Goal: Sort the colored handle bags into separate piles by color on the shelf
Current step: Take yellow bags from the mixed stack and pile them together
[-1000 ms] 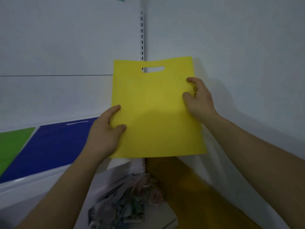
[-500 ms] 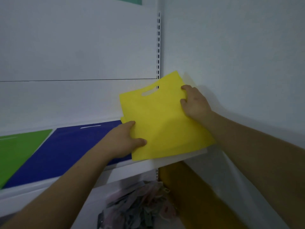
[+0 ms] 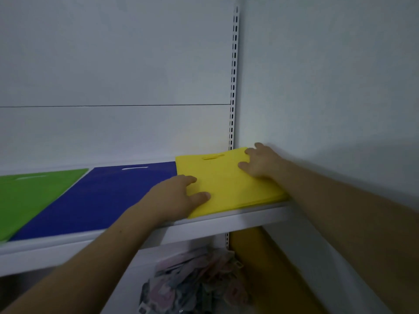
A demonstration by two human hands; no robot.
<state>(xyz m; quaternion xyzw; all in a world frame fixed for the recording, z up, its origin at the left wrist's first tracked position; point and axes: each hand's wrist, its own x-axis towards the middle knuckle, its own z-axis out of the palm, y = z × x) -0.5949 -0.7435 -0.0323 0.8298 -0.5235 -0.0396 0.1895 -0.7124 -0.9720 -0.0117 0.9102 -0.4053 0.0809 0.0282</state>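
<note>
Here left hand [image 3: 179, 196] and right hand [image 3: 260, 165] rest on yellow bag [image 3: 226, 184]; apparently stacked

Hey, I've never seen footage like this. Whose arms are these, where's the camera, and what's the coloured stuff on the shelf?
There is no machine: these are a person's two bare arms, filmed by one wide-angle camera worn on the head, looking forward and down. On the white shelf lie flat fabric bags with cut-out handle slots, side by side: a green bag at the left, a dark blue bag in the middle, a yellow bag at the right by the wall, apparently topping a thin stack. The left hand rests on its near left edge; the right hand presses its far right corner. Under the shelf sits a blurry heap I cannot identify.
</note>
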